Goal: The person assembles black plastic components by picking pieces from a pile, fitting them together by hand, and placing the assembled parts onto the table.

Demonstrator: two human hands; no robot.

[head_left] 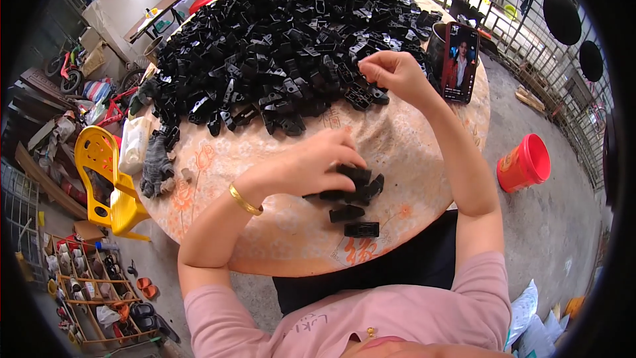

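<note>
A big heap of small black plastic parts point(265, 46) covers the far side of a round table point(218, 225) with a flowered, peach-coloured cloth. My left hand point(308, 164) is low over a small group of the same parts near the middle, thumb and forefinger closed about one black plastic part point(354, 175). Nearer the table's front edge lie two more, one single black part point(362, 229) being closest to me. My right hand point(401, 78) is raised at the heap's right edge, its fingertips pinched together. Whatever they may hold is too small to make out.
A phone point(460, 63) showing a person stands upright at the table's right, against a dark container point(437, 43). Grey cloth point(158, 166) lies at the left edge. Beyond are a yellow chair point(99, 172), a red bucket point(523, 163) and a shoe rack point(93, 292).
</note>
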